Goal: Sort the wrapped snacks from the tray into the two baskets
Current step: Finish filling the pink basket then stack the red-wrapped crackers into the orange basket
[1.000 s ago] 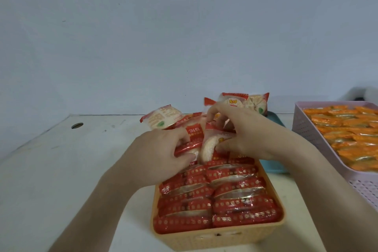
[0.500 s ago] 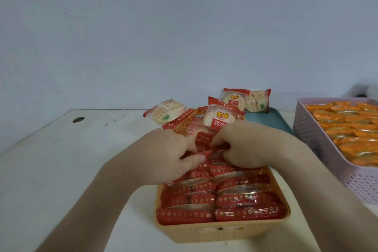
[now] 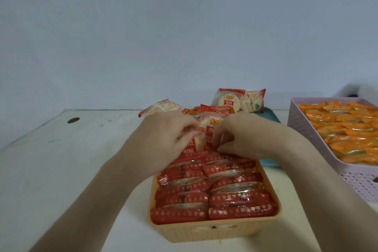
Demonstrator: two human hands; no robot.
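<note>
Now both hands tuck a red packet into the orange basket [image 3: 212, 231].

Left hand [image 3: 163, 135] and right hand [image 3: 243, 137] each pinch the upright red packet [image 3: 212, 127] at the basket's far end — next, seat it in the row; more wait on the tray [image 3: 270, 117].

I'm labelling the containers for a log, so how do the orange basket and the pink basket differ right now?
The orange basket sits straight ahead and holds red-wrapped snacks standing on edge in two rows; the pink basket stands to the right and holds orange-wrapped snacks lying flatter in a heap. Both hands, left hand and right hand, work at the orange basket; none touches the pink one. Both baskets are perforated plastic, nearly full, on the white table.
</note>
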